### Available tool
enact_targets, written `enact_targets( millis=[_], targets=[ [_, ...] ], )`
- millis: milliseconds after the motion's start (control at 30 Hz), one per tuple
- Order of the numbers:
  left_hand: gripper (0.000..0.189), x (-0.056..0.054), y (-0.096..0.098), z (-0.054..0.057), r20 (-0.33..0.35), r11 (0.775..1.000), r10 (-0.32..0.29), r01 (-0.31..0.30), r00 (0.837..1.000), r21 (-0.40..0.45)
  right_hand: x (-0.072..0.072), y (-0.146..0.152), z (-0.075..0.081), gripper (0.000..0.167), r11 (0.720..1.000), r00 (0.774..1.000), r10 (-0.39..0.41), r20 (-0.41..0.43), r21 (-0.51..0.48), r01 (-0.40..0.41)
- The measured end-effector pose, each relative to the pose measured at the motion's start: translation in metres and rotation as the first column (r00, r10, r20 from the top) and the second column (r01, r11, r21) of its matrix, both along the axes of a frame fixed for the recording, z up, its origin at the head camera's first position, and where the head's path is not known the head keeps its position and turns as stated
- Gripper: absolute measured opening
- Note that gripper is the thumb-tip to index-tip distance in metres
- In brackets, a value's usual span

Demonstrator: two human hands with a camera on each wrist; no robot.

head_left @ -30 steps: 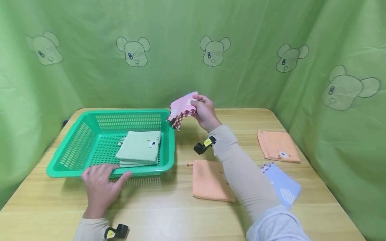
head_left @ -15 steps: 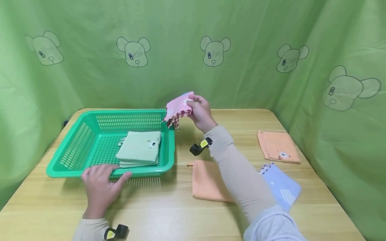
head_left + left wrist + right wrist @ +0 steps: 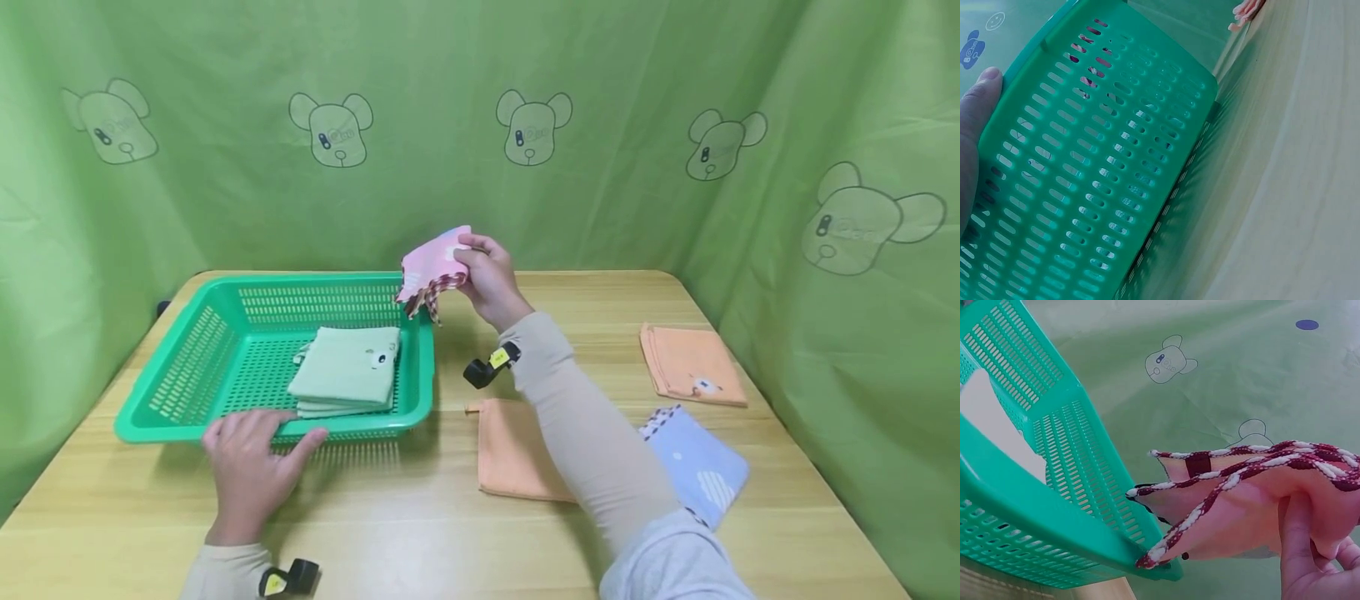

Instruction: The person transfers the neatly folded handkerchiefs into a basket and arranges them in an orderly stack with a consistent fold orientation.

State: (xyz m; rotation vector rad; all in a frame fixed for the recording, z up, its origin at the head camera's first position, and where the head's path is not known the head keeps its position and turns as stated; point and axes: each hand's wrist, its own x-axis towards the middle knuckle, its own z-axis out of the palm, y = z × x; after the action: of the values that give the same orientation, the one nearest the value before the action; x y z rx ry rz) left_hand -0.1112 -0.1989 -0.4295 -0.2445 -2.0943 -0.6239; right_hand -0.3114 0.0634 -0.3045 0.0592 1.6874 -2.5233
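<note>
My right hand (image 3: 491, 283) pinches a folded pink handkerchief (image 3: 431, 265) between thumb and fingers. It hangs in the air by the far right corner of a green plastic basket (image 3: 426, 375), overlapping the rim in the head view. In the right wrist view the handkerchief (image 3: 1241, 506) shows several layers with dark red and white edging. My left hand (image 3: 251, 467) holds the basket's near rim, fingers over the top and thumb on the near side. The thumb (image 3: 982, 100) also shows in the left wrist view. Folded pale green towels (image 3: 345, 367) lie stacked inside, towards the right.
One folded orange towel (image 3: 517, 450) lies right of the basket, partly under my right forearm. A second orange towel (image 3: 690, 362) and a blue handkerchief (image 3: 701, 467) lie farther right on the wooden table (image 3: 420, 542). A green curtain (image 3: 435, 167) surrounds the table.
My right hand has moved a little left with the pink handkerchief, closer to the basket and now over its right rim. The left hand and the basket have stayed in place.
</note>
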Motion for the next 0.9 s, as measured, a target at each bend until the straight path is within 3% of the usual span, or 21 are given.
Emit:
enact_targets(
  millis=[900],
  targets=[
    [0.079,0.0,0.0,0.0,0.001,1.0,0.004,-0.004,1.0,0.001,0.007,-0.021,-0.008,0.022,0.998,0.999,0.049,-0.008,-0.035,-0.049]
  ],
)
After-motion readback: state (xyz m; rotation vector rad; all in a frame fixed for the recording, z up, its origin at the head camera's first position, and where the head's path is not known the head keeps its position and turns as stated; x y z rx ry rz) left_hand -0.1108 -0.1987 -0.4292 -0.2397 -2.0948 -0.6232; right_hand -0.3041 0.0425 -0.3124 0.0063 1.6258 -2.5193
